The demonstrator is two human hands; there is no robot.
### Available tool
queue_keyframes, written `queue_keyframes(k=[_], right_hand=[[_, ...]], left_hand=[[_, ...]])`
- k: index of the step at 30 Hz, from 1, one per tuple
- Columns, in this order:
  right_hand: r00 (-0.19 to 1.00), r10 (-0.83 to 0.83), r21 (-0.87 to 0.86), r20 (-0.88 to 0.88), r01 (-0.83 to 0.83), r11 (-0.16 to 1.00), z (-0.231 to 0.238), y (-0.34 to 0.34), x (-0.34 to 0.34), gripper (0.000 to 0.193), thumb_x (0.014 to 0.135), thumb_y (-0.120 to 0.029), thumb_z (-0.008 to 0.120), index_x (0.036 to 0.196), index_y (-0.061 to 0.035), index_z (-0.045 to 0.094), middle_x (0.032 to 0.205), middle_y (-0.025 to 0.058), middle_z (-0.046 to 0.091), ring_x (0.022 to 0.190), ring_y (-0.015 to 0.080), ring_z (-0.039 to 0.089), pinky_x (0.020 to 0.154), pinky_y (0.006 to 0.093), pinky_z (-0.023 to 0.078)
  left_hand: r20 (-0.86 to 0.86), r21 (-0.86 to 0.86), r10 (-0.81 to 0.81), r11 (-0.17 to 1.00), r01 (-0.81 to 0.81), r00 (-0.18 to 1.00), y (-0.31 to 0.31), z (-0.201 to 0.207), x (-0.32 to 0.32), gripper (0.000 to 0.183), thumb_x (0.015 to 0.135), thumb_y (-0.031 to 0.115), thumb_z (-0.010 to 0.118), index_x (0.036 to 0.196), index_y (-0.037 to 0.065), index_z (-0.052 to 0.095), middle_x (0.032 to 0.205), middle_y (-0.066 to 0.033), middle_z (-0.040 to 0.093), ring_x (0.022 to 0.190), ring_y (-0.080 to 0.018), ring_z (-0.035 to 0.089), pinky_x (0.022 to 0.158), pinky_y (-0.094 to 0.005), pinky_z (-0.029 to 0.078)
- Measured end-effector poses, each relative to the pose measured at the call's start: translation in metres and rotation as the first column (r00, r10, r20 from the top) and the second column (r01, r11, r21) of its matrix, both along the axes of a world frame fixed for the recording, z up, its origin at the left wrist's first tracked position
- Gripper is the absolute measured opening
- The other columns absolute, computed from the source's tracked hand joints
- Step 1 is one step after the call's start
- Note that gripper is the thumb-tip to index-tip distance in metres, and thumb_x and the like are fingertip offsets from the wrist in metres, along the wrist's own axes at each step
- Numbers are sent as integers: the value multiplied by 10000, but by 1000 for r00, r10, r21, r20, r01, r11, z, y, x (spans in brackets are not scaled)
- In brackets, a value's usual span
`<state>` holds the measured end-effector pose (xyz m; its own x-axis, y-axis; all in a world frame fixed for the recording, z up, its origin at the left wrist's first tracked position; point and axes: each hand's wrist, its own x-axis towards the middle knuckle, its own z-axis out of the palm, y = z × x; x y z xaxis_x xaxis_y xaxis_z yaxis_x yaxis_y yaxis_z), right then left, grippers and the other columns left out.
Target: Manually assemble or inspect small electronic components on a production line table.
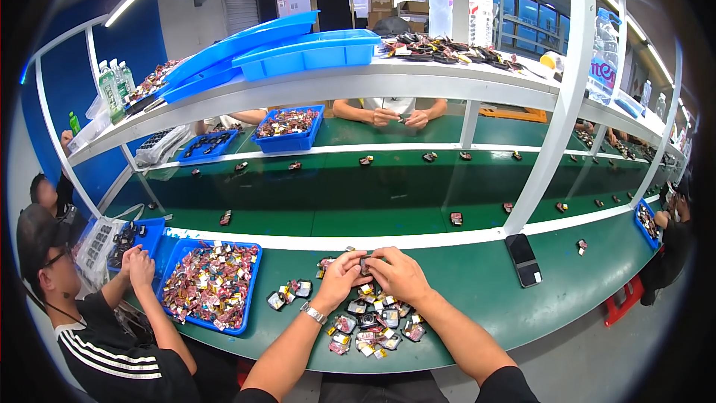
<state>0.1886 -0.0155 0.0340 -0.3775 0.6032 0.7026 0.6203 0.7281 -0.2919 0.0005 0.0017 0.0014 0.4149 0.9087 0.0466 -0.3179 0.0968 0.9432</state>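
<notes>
Both of my hands meet over the green workbench (462,306), holding a small dark electronic part (365,266) between the fingertips. My left hand (337,281), with a metal watch on its wrist, is closed on one side of it. From the other side my right hand (401,276) pinches the same part; my fingers hide much of it. Right below the hands lies a loose pile of small electronic modules (369,321) with black, red, white and yellow pieces. A few similar modules (291,292) sit left of my left wrist.
A blue tray (255,283) heaped with modules stands at left, beside a seated co-worker (112,328). A dark phone (524,261) lies at right near a white post (556,112). Spaced modules lie on the green belt (335,198). Blue trays (306,56) rest on the overhead shelf.
</notes>
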Motion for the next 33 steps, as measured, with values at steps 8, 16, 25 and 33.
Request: queue_keyframes(k=[8,16,25,33], right_hand=[[998,55,-86,32,-52,995,-1,6,3,196,757,-76,720,944,-82,662,1134,100,588,1057,288,581,875,399,501],[996,49,-233,-71,-65,970,-8,7,6,122,802,-134,733,910,-86,700,1211,98,583,1155,290,548,928,388,489],[989,92,-307,-113,-123,944,-7,4,8,143,822,-159,715,939,-78,706,1244,100,573,1188,293,528,972,391,462],[986,53,-288,-159,-98,953,-7,-1,7,133,814,-150,708,918,-70,691,1226,111,585,1167,296,542,951,382,475]], left_hand=[[-80,60,-2,998,7,997,1,0,0,344,998,-4,425,1341,-23,432,1281,-135,551,1134,-207,601,949,-355,557],[-52,52,-64,996,66,997,1,3,-3,382,965,-24,465,1346,-24,432,1294,-139,542,1151,-207,590,962,-351,548],[-57,31,-98,994,100,994,1,3,-4,383,966,-1,499,1345,-11,446,1274,-134,562,1113,-193,608,924,-338,563],[-12,14,-69,998,69,998,-2,3,1,330,989,-11,430,1318,-5,449,1242,-128,567,1132,-204,598,957,-361,547]])
